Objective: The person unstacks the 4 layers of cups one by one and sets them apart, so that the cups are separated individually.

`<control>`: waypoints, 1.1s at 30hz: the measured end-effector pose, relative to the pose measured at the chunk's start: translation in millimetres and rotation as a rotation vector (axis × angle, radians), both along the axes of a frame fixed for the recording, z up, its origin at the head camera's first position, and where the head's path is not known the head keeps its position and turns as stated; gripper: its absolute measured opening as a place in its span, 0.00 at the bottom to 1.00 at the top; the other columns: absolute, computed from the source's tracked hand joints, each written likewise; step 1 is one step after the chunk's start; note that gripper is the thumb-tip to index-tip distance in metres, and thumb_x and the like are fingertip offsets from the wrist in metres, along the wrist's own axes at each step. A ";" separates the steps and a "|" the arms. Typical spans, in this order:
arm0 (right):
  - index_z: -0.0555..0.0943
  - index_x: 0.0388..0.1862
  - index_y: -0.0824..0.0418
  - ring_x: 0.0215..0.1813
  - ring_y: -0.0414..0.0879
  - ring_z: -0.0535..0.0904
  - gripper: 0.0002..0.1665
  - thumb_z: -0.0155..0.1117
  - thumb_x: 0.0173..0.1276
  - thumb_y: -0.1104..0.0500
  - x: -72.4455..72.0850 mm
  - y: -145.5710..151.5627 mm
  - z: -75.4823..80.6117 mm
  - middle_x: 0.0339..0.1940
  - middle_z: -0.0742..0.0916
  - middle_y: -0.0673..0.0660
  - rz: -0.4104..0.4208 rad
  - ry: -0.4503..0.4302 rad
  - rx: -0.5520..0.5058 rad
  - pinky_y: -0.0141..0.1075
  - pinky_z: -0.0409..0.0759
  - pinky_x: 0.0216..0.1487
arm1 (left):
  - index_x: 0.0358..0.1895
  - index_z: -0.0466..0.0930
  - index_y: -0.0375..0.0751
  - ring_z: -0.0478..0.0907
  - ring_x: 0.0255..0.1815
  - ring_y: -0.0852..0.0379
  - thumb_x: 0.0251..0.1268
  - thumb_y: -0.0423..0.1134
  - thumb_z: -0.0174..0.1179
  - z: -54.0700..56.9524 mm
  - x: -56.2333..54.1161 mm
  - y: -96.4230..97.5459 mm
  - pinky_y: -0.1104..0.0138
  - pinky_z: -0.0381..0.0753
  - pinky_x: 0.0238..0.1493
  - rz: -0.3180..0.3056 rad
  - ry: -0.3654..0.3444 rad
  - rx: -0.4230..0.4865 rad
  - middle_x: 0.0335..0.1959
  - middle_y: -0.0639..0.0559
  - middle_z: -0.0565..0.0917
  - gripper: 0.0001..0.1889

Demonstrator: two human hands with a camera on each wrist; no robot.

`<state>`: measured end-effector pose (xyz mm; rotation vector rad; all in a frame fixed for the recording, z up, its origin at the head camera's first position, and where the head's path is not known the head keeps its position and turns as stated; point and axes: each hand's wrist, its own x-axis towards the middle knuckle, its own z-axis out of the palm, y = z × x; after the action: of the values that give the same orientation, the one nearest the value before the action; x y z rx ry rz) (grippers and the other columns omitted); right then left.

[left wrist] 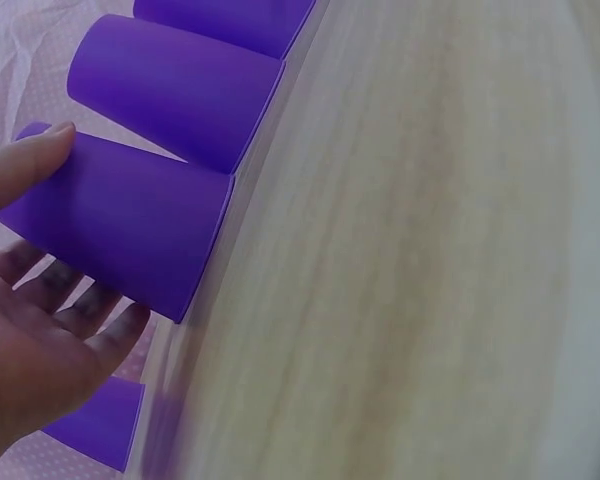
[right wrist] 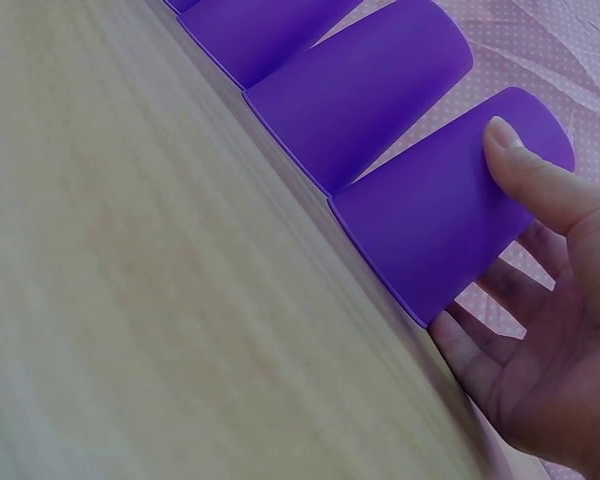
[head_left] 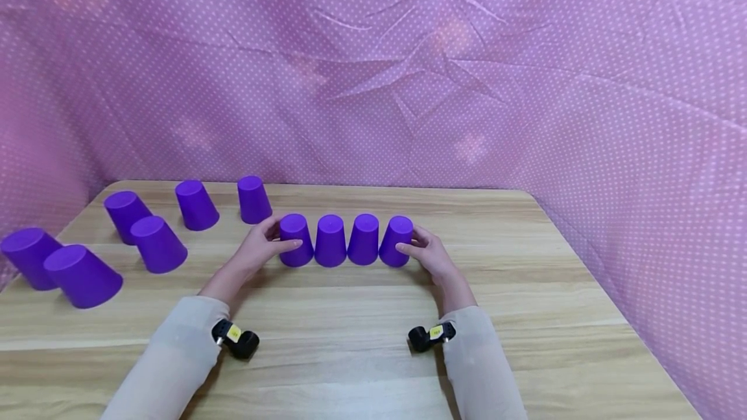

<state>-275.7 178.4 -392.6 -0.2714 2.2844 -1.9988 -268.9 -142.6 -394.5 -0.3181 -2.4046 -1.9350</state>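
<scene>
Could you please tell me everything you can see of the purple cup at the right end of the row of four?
The end cup is plain purple, smooth and plastic-looking, with a flat closed base and walls widening to a thin rim. It stands mouth down on the wooden table, its rim apparently touching the neighbouring cup. The right hand holds it, thumb on the near side, fingers around the outer side. Its inside is hidden.

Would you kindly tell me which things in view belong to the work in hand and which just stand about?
Apparently in use:
left hand and right hand, gripping the end cups
two middle cups
table beneath

Seemingly standing about:
six other cups, leftward
pink cloth behind
</scene>
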 end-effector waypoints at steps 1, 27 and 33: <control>0.66 0.58 0.67 0.54 0.55 0.68 0.31 0.61 0.54 0.67 -0.1 -0.1 0.1 0.53 0.74 0.66 0.001 0.001 -0.001 0.41 0.62 0.57 | 0.54 0.63 0.28 0.65 0.52 0.43 0.47 0.30 0.63 -0.1 0.1 -0.2 0.57 0.62 0.56 0.006 -0.001 0.007 0.50 0.32 0.69 0.29; 0.66 0.58 0.66 0.55 0.56 0.67 0.31 0.61 0.54 0.66 3.2 -1.6 1.9 0.53 0.74 0.65 -0.006 -0.005 0.014 0.43 0.60 0.58 | 0.58 0.60 0.29 0.63 0.55 0.44 0.48 0.33 0.63 20.7 17.9 -5.9 0.57 0.59 0.58 0.007 0.003 -0.004 0.52 0.33 0.68 0.32; 0.65 0.59 0.66 0.56 0.56 0.66 0.31 0.61 0.55 0.66 3.9 -1.6 2.7 0.53 0.74 0.65 -0.007 -0.007 0.014 0.43 0.60 0.58 | 0.58 0.61 0.33 0.65 0.53 0.45 0.47 0.39 0.65 27.8 26.2 -14.0 0.57 0.63 0.55 0.035 0.003 -0.042 0.52 0.36 0.69 0.34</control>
<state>-271.8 176.7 -389.9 -0.2548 2.2971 -1.9833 -242.7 -156.6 -366.7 -0.2790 -2.4346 -1.8706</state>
